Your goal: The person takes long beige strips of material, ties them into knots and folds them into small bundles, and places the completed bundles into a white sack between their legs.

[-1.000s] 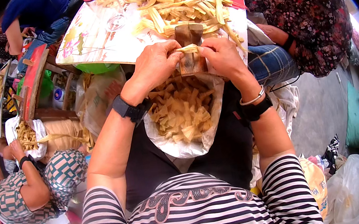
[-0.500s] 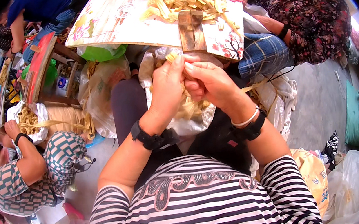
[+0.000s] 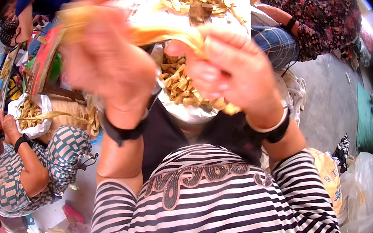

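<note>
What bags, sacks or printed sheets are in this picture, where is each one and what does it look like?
White bag: on the lap, open, holding tan strips.
White bag: left, by a seated person, holding strips.
Clear plastic bag: lower right floor, crumpled.
Yellow printed sack: lower right, beside the striped sleeve.

Left hand (image 3: 106, 63) raised close to the lens, motion-blurred; fingertips smear into the pale yellow strip (image 3: 156, 28) and cannot be told apart. Right hand (image 3: 232, 70) also soft; how its fingers grip the strip is unclear. Both hands cover much of the white bag of cut pieces (image 3: 183, 88) on the lap. Worktop (image 3: 248, 9) cut off by the top edge. Person in patterned clothes (image 3: 32, 160), lower left, partly lost in the dark rim.
</note>
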Demonstrator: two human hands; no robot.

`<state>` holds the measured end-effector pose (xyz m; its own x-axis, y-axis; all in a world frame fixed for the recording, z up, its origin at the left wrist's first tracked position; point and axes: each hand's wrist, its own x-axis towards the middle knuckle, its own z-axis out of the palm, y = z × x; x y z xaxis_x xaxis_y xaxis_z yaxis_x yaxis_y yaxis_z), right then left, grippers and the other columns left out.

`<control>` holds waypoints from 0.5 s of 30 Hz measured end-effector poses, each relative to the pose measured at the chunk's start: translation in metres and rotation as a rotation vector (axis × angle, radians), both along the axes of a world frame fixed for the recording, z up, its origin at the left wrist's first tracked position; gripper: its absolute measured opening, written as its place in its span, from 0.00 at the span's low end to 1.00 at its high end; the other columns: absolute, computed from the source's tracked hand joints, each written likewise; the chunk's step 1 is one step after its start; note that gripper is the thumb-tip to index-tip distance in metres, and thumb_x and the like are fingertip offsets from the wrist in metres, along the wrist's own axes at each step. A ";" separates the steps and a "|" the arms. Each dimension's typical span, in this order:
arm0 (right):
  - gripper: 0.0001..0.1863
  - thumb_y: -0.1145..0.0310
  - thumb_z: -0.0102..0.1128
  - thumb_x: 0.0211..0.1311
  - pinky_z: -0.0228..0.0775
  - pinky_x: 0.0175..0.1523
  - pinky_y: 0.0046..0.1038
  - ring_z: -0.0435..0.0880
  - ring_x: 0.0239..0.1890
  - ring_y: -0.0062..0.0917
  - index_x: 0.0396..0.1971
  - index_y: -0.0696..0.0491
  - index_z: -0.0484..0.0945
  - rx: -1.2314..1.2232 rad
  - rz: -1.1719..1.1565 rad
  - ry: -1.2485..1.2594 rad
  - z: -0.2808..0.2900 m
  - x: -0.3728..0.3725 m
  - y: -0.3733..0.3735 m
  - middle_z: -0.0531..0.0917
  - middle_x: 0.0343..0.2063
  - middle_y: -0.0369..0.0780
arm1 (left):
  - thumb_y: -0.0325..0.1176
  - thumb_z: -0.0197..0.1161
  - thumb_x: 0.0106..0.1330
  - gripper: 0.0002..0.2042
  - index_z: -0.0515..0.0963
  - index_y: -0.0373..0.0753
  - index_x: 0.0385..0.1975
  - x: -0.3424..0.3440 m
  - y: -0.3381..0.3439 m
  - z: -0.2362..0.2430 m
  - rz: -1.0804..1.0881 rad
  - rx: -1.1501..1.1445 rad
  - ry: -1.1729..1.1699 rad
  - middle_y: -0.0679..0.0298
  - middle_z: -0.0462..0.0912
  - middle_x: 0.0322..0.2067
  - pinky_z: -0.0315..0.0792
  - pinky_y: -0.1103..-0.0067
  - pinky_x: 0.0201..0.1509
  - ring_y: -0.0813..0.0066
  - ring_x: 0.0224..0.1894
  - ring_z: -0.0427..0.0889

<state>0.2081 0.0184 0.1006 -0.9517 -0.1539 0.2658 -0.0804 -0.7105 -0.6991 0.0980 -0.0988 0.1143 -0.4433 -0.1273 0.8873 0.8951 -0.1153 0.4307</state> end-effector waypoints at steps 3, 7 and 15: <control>0.14 0.72 0.55 0.59 0.65 0.26 0.21 0.72 0.21 0.19 0.44 0.62 0.71 0.808 -0.691 0.158 -0.039 -0.004 -0.021 0.76 0.26 0.41 | 0.36 0.44 0.70 0.17 0.75 0.29 0.45 0.031 -0.008 -0.049 -0.350 -0.407 -0.324 0.58 0.78 0.41 0.68 0.81 0.44 0.76 0.41 0.74; 0.08 0.73 0.52 0.59 0.67 0.30 0.27 0.76 0.23 0.25 0.36 0.62 0.73 1.014 -0.900 0.031 -0.078 -0.005 -0.026 0.76 0.21 0.43 | 0.29 0.48 0.66 0.14 0.75 0.29 0.46 0.048 -0.008 -0.072 -0.577 -0.464 -0.728 0.57 0.75 0.48 0.65 0.77 0.55 0.73 0.51 0.72; 0.13 0.62 0.45 0.64 0.45 0.17 0.16 0.54 0.11 0.09 0.24 0.53 0.71 0.093 -0.298 -0.420 -0.076 0.008 -0.010 0.60 0.10 0.25 | 0.22 0.54 0.44 0.04 0.73 0.32 0.21 0.033 -0.012 -0.066 -0.264 -0.930 -0.423 0.51 0.74 0.44 0.72 0.76 0.40 0.57 0.36 0.78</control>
